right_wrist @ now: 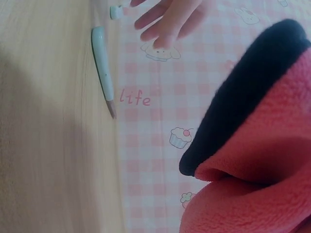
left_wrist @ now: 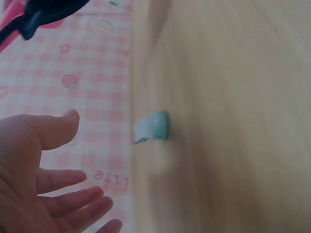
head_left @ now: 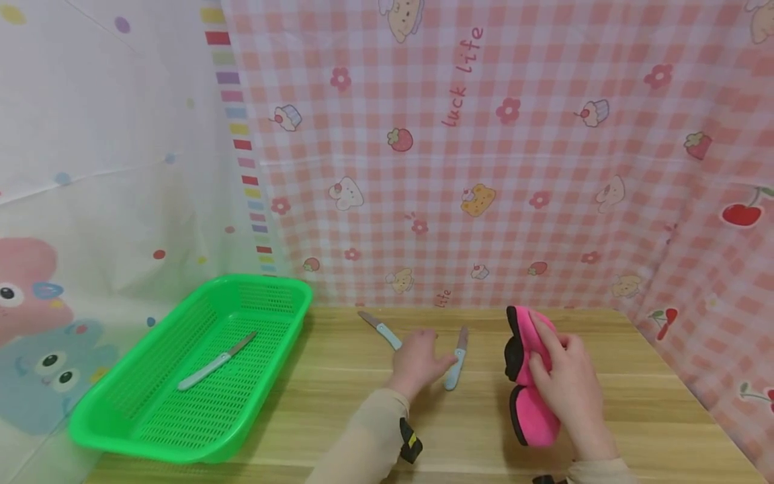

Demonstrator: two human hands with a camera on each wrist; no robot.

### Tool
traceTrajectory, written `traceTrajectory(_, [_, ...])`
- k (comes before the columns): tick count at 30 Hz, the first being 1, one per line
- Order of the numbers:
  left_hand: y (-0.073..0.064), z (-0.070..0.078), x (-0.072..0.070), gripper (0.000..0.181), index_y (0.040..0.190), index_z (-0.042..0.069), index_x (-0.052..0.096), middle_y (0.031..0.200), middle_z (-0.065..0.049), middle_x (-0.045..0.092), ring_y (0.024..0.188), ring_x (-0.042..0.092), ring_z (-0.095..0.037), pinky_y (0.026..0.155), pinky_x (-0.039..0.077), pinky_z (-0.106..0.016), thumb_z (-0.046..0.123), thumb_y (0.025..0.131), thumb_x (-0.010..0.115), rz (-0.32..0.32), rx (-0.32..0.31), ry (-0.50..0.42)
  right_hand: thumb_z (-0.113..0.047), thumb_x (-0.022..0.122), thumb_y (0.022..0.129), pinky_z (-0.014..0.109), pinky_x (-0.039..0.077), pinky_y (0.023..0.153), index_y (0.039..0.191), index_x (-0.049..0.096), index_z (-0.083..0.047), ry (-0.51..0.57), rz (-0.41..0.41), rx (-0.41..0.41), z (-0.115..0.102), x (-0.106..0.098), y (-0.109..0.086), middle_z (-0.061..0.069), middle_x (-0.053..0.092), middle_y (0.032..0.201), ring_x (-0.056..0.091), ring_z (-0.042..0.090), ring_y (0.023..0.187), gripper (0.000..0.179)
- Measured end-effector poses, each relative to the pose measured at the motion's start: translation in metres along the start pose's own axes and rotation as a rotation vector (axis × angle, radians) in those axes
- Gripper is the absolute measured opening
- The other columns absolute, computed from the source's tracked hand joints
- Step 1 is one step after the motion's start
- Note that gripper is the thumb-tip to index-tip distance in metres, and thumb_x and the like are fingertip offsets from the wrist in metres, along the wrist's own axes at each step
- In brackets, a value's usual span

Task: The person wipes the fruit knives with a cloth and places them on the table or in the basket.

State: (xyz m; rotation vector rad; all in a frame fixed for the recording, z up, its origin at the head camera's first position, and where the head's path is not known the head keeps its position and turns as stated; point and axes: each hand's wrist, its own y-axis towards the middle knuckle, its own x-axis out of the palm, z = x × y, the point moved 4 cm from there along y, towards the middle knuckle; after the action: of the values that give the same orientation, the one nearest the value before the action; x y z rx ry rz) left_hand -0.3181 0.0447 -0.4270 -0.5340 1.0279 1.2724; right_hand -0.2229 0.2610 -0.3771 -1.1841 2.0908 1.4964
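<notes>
In the head view my right hand (head_left: 571, 383) grips a pink fleece item with black edging (head_left: 540, 423), made of two rounded lobes; I cannot tell its exact kind. Its fuzzy surface fills the lower right of the right wrist view. My left hand (head_left: 417, 366) is above the table between two small knives with pale blue handles, its fingers loosely spread and holding nothing. One knife (head_left: 457, 363) lies just right of its thumb. The other knife (head_left: 385, 332) is to the left, with its handle end partly behind the hand. In the left wrist view, a blurred knife handle (left_wrist: 153, 127) shows beyond the fingers.
A green perforated plastic basket (head_left: 91, 430) stands on the left of the wooden table (head_left: 653, 417). Inside it lies a third pale blue-handled knife (head_left: 211, 370). A pink checked cloth (head_left: 387, 168) hangs at the table's back edge and right side.
</notes>
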Motion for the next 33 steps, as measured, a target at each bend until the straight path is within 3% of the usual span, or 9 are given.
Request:
traceTrajectory(8, [0.009,0.005,0.023,0.038,0.089,0.007,0.066,0.095,-0.008,0.065,0.087,0.062,-0.024,0.068,0.054,-0.039,0.042,0.082,0.079,0.041,-0.037,0.042,-0.006,0.066,0.087,0.054,0.045,0.064,0.141,0.054,-0.014,0.002,-0.008,0.007,0.0,0.0,-0.001,0.027,0.054,0.104,0.054,0.04,0.088,0.056])
traceTrajectory(14, [0.013,0.013,0.037,0.04,0.093,0.008,0.068,0.099,-0.009,0.065,0.092,0.061,-0.025,0.073,0.053,-0.04,0.044,0.081,0.08,0.031,-0.061,0.086,-0.006,0.066,0.086,0.056,0.046,0.065,0.14,0.055,-0.015,0.005,-0.004,-0.011,-0.002,0.001,-0.001,0.027,0.054,0.104,0.054,0.042,0.088,0.057])
traceTrajectory(21, [0.016,0.018,0.052,0.044,0.104,0.008,0.069,0.092,-0.005,0.061,0.083,0.059,-0.021,0.069,0.052,-0.038,0.044,0.081,0.079,0.0,-0.081,0.163,-0.007,0.066,0.086,0.058,0.045,0.066,0.141,0.054,-0.015,0.008,-0.016,-0.004,-0.001,0.002,-0.001,0.028,0.054,0.105,0.054,0.043,0.09,0.057])
traceTrajectory(26, [0.016,0.018,0.059,0.038,0.1,0.01,0.07,0.086,-0.003,0.059,0.079,0.056,-0.018,0.065,0.051,-0.035,0.04,0.081,0.081,-0.005,-0.076,0.206,-0.007,0.065,0.087,0.056,0.045,0.064,0.141,0.054,-0.015,0.002,-0.017,0.006,-0.001,0.002,-0.001,0.028,0.054,0.105,0.054,0.042,0.089,0.056])
traceTrajectory(33, [0.014,0.019,0.058,0.022,0.088,0.012,0.066,0.079,-0.002,0.058,0.077,0.058,-0.018,0.064,0.052,-0.036,0.023,0.079,0.083,-0.028,-0.095,0.236,-0.007,0.066,0.087,0.056,0.045,0.064,0.141,0.054,-0.015,0.001,-0.026,0.014,0.0,0.002,-0.001,0.028,0.053,0.105,0.054,0.041,0.089,0.056])
